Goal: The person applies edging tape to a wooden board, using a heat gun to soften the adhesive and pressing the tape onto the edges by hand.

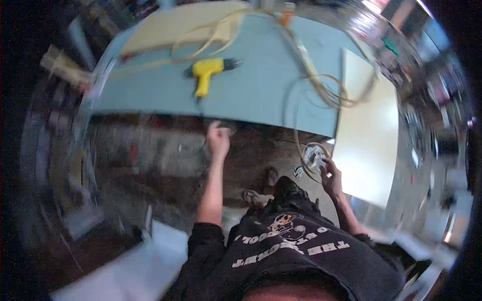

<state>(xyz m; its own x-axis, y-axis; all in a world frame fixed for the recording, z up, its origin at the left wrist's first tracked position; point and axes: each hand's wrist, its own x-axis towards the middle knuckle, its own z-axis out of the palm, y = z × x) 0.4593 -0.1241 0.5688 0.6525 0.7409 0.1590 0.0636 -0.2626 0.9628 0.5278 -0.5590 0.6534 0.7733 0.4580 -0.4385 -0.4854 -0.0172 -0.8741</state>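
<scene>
A yellow and black power drill lies on the light blue tabletop, its dark cord hanging over the near edge. Just below that edge is my left hand, close beside the cord, with its fingers curled. Blur hides what is in them, if anything. Lower on the right, my right hand is closed at a loop of thin tan hose that drops from the table. A round whitish thing shows behind its fingers; its kind is unclear.
More of the tan hose lies coiled toward the right. One cream panel extends along the right side; another pale board lies at the far left. An orange-topped item stands at the back. A light sheet is at lower left.
</scene>
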